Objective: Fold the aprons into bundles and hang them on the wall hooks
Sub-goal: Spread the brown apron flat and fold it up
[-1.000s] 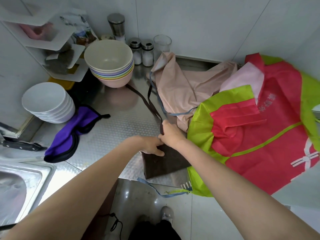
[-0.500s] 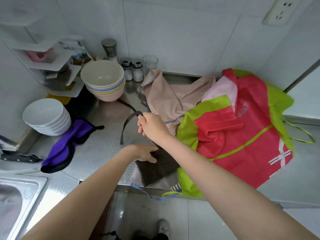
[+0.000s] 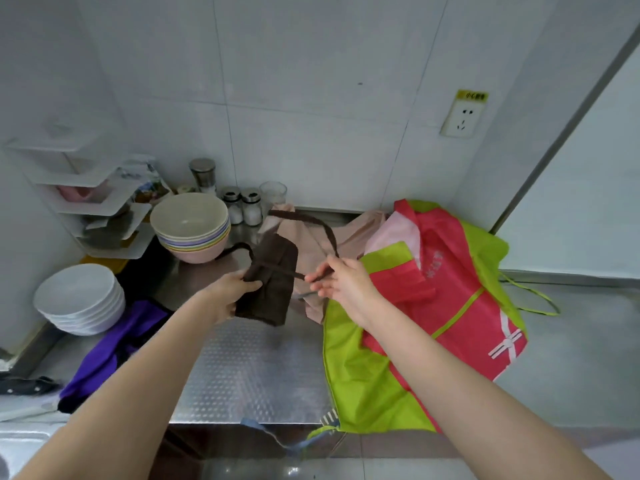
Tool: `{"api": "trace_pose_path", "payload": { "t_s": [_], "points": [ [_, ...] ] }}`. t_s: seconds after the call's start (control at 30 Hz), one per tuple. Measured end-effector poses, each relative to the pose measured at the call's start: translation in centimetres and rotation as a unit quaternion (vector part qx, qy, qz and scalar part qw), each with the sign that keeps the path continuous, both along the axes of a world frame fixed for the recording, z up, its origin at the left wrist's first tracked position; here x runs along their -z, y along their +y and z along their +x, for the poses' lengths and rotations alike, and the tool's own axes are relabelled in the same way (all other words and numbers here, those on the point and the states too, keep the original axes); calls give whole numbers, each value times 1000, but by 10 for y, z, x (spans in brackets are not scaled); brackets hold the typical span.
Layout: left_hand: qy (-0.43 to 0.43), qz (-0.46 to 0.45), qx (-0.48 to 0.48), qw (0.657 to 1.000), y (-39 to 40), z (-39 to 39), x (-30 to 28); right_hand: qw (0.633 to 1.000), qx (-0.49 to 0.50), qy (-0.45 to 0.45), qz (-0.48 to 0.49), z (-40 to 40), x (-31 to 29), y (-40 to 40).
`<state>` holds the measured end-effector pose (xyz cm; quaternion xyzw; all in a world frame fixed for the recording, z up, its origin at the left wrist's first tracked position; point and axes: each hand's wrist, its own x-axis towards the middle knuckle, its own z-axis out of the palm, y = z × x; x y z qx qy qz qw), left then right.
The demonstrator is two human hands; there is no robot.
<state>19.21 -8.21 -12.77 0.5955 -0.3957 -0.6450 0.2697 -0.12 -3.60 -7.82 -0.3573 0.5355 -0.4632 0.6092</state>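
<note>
The brown apron bundle (image 3: 268, 278) is held up in the air above the metal worktop (image 3: 249, 368), not touching it. It is gripped by the left hand (image 3: 232, 292), whose fingers are curled round its left edge, with the thumb on the front of the cloth. A brown strap (image 3: 313, 225) is wound across the middle of the bundle and comes out on its right side. There it is pinched by the right hand (image 3: 341, 284) between the thumb and the first fingers, while the other fingers are loosely spread. From this grip the strap rises in a loop behind the bundle, and a shorter end of strap curves out at the bundle's upper left.

Behind the bundle a beige apron (image 3: 311, 237) is lying crumpled on the worktop near the wall. To the right a red and green apron (image 3: 433, 323) is spread out, partly over the beige one, and its lower edge hangs over the front of the worktop. A purple apron (image 3: 114, 348) lies on the left, just beside a stack of white plates (image 3: 78, 297). A stack of coloured bowls (image 3: 190, 230) is placed further back, with 2 salt shakers (image 3: 242, 209) next to it by the wall. A white corner shelf (image 3: 86, 202) is seen at the left wall, and a wall socket (image 3: 462, 117) at the upper right.
</note>
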Motion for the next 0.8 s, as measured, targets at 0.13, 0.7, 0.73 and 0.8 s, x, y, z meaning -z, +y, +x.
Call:
{"api": "trace_pose_path", "payload": {
  "t_s": [0.13,0.7,0.73,0.8],
  "points": [
    [111,-34,73,991,6,6,-21,986,9,-128,106,-16,34,14],
    [-388,-106,539,741,24,-46,-69,971,-201,108,70,-11,2,0],
    [-406,-109,527,739,24,-48,-66,966,-209,142,59,-7,-3,0],
    [-419,-117,517,737,25,-52,-60,956,-217,194,38,1,-11,3]
  ]
}}
